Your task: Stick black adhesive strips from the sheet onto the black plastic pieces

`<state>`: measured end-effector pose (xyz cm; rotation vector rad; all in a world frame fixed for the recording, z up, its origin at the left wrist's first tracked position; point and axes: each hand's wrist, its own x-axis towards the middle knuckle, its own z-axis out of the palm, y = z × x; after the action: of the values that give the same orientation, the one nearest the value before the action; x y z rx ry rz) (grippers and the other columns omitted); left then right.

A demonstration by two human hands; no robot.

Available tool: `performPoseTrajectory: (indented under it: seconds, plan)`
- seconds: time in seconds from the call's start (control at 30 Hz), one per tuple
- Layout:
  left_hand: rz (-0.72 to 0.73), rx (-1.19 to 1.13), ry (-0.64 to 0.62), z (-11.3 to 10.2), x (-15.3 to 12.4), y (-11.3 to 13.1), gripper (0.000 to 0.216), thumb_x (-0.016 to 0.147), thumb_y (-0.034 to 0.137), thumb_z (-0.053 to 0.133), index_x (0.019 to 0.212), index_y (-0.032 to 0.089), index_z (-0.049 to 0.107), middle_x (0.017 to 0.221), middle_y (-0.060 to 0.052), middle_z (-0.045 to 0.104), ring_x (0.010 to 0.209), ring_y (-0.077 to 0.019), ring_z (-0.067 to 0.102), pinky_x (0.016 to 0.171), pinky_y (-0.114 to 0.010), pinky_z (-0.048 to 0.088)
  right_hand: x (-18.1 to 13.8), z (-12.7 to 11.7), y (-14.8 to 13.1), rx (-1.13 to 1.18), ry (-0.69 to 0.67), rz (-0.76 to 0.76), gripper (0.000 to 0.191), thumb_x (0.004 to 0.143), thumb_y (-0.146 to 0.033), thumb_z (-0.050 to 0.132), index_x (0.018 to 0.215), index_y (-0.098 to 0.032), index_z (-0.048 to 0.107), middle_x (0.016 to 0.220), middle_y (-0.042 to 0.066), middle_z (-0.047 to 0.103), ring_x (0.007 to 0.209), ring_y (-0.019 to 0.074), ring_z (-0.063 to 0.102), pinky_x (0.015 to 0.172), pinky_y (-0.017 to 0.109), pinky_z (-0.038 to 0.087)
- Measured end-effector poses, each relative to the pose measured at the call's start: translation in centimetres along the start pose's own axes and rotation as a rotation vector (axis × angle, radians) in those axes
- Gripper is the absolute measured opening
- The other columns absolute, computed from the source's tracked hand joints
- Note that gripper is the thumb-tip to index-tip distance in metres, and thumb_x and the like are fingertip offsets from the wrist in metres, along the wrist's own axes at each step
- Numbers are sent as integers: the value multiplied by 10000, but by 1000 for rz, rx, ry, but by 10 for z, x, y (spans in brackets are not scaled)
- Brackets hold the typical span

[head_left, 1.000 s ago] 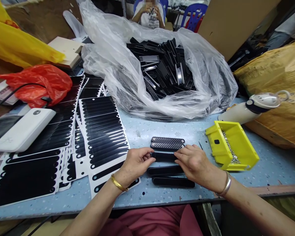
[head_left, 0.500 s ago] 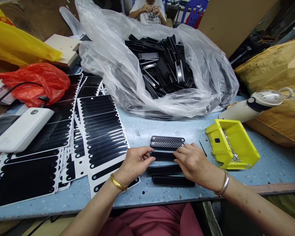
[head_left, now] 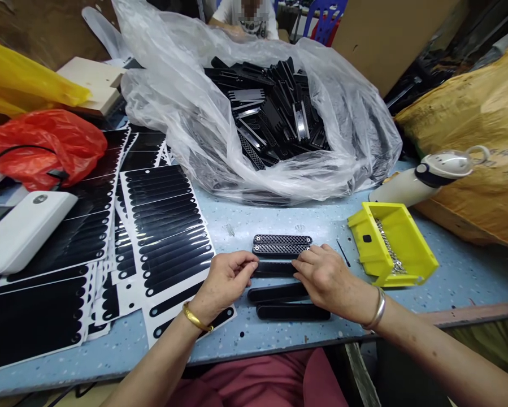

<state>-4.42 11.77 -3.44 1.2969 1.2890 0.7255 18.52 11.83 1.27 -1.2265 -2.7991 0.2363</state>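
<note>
A speckled blue table (head_left: 279, 219) bears a clear plastic bag (head_left: 270, 183) of black parts (head_left: 279, 110); right of it, an orange-yellow sack (head_left: 482, 141) carries printed characters too blurred to read. A white device (head_left: 25, 234) at left shows a faint, illegible mark. The left hand (head_left: 225, 282) pinches one end of a black bar (head_left: 274, 269); the right hand (head_left: 328, 281), fingertips bunched together, grips its other end, just beside two lattice-patterned bars (head_left: 281, 244).

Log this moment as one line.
left hand: on black piece, left end; right hand: same piece, right end; beyond: patterned pair; nearer: two plain black pieces; right: yellow bin
</note>
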Motion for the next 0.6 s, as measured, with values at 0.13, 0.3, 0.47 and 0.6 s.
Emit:
performPoseTrajectory:
  seconds: [0.13, 0.3, 0.47, 0.6]
  plan:
    - [-28, -22, 20, 2, 1, 0, 216, 775, 325, 594, 813, 140, 700, 566, -1, 601, 469, -111, 562, 424, -185, 445, -1, 1, 5, 52, 11, 8, 121, 873, -149, 586, 869, -137, 706, 781, 78, 632, 728, 199, 510, 654, 331, 323]
    - [-45, -21, 41, 2, -1, 1, 228, 762, 347, 608, 805, 147, 710, 582, -12, 622, 475, -118, 570, 421, -189, 443, -2, 5, 14, 197, 20, 13, 115, 871, -147, 600, 807, -133, 695, 779, 83, 604, 744, 187, 528, 677, 302, 399]
    - [-54, -22, 69, 3, -1, 4, 240, 738, 372, 623, 743, 145, 699, 545, -13, 615, 459, -122, 566, 420, -197, 445, -4, 10, 17, 241, 81, -9, 131, 874, -135, 587, 780, -132, 679, 774, 89, 598, 746, 194, 526, 670, 308, 429]
    - [-57, -31, 91, 4, -1, 6, 247, 721, 381, 630, 721, 143, 696, 519, -6, 606, 444, -124, 570, 416, -199, 445, -6, 14, 15, 242, 128, -25, 146, 893, -135, 554, 826, -118, 682, 778, 97, 598, 745, 198, 515, 675, 322, 440]
